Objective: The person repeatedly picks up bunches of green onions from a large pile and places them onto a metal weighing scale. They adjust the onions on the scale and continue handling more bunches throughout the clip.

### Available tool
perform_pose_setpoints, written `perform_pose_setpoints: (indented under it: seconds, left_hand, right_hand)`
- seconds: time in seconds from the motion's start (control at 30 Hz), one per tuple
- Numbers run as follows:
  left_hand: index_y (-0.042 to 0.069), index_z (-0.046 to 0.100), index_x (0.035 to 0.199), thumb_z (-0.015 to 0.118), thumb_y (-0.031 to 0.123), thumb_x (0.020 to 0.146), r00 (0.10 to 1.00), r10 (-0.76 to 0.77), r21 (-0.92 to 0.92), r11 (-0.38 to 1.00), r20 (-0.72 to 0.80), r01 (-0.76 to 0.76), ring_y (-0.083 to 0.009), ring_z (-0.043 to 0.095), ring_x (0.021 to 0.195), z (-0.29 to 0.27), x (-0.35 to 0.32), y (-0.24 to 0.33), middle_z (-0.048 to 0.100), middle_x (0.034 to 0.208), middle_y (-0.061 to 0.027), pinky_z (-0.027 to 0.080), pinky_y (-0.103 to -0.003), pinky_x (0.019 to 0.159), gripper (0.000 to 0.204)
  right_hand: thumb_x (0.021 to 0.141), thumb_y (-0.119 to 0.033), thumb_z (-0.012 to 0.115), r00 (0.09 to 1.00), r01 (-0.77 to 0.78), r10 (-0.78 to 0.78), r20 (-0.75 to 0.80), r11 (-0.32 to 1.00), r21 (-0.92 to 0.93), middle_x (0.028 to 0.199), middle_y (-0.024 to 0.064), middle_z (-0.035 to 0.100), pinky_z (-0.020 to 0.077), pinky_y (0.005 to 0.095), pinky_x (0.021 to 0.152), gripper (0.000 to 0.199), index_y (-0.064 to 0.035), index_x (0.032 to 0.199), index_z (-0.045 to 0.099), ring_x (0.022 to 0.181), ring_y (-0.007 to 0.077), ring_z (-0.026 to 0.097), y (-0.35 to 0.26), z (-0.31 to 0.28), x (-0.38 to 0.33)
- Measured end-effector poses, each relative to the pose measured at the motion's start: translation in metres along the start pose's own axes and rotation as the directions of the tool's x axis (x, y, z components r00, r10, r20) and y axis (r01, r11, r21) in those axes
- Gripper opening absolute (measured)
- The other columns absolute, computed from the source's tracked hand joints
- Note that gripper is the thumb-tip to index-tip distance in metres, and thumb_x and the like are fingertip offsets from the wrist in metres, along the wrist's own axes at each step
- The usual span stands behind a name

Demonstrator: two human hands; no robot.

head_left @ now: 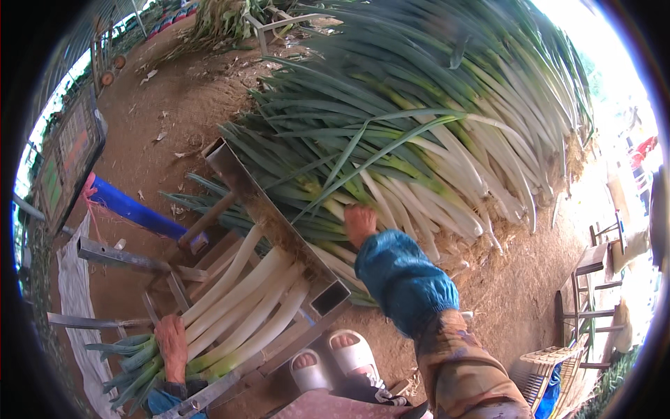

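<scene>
Several long green onions (237, 307) with thick white stalks lie side by side in a metal frame (279, 220) at the lower left. My left hand (172, 346) is wrapped over them where the white turns to green leaf, its fingertips hidden behind the stalks. A big heap of the same onions (419, 140) fills the upper right, green tops to the left and rooted white ends to the right. At the heap's near edge my right hand (360, 222) is closed around an onion stalk, slightly blurred. A blue sleeve cover is on the right forearm.
To the left stand a scale display (70, 157) and a blue tube (143, 209). A wicker basket (551, 366) and a small bench (590, 269) are at the right. Loose leaves (223, 28) lie at the back. My white sandals (352, 353) are beside the frame.
</scene>
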State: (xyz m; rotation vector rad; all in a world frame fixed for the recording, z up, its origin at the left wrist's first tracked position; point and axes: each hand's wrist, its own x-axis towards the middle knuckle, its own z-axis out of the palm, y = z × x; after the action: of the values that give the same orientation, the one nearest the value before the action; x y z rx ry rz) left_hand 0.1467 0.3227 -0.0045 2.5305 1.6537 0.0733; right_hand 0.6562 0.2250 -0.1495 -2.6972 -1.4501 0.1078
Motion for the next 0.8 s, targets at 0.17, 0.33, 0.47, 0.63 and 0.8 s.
perform_pose_setpoints:
  seconds: [0.17, 0.33, 0.47, 0.63, 0.8]
  left_hand:
    - [0.005, 0.059, 0.102, 0.044, 0.026, 0.096, 0.998, -0.047, -0.008, 0.999, 0.043, 0.048, -0.0388, 0.049, 0.103, 0.0, 0.004, -0.001, 0.057, 0.102, -0.019, 0.036, -0.049, 0.089, 0.027]
    - [0.004, 0.058, 0.1, 0.039, 0.028, 0.098, 0.999, 0.017, -0.012, 1.0, 0.032, -0.017, -0.0391, 0.049, 0.102, 0.0, 0.002, -0.002, 0.057, 0.102, -0.0196, 0.035, -0.049, 0.088, 0.031]
    - [0.003, 0.058, 0.099, 0.037, 0.029, 0.099, 0.999, 0.039, -0.014, 0.999, 0.009, -0.039, -0.0395, 0.049, 0.1, 0.001, 0.001, -0.002, 0.056, 0.102, -0.0202, 0.035, -0.05, 0.086, 0.033]
    - [0.003, 0.058, 0.098, 0.038, 0.028, 0.098, 0.998, 0.057, -0.02, 0.998, 0.003, -0.057, -0.0399, 0.05, 0.099, 0.001, 0.003, -0.002, 0.057, 0.1, -0.0202, 0.035, -0.05, 0.085, 0.032]
    - [0.003, 0.059, 0.098, 0.039, 0.028, 0.097, 0.999, 0.037, 0.021, 0.999, 0.027, -0.038, -0.0399, 0.052, 0.098, 0.001, 0.005, -0.003, 0.058, 0.1, -0.0203, 0.037, -0.05, 0.084, 0.032]
  right_hand:
    - [0.073, -0.012, 0.059, 0.991, 0.086, -0.052, -0.124, 0.957, 0.279, 0.116, 0.016, 0.055, 0.0419, 0.0472, 0.086, 0.038, -0.0087, 0.111, 0.055, 0.109, 0.0321, 0.051, -0.037, 0.02, -0.043]
    - [0.078, -0.011, 0.055, 0.96, 0.0, 0.009, -0.279, 0.999, 0.033, 0.124, 0.0198, 0.045, 0.036, 0.0533, 0.095, 0.049, -0.0067, 0.126, 0.046, 0.119, 0.0378, 0.042, 0.005, 0.043, -0.088]
    - [0.077, -0.008, 0.053, 0.932, 0.086, -0.102, -0.347, 0.994, -0.063, 0.116, 0.0195, 0.046, 0.0382, 0.0477, 0.096, 0.045, -0.0022, 0.121, 0.046, 0.115, 0.0395, 0.045, 0.064, 0.04, -0.119]
    - [0.071, -0.012, 0.06, 0.996, -0.022, 0.021, -0.088, 1.0, -0.006, 0.105, 0.0224, 0.052, 0.0416, 0.0451, 0.09, 0.045, 0.0025, 0.112, 0.05, 0.102, 0.04, 0.05, 0.069, 0.035, -0.109]
    - [0.066, -0.019, 0.067, 0.977, -0.172, 0.159, 0.143, 0.981, 0.084, 0.098, 0.0232, 0.056, 0.0434, 0.0473, 0.085, 0.047, 0.0042, 0.104, 0.054, 0.098, 0.0387, 0.053, 0.046, 0.024, -0.09]
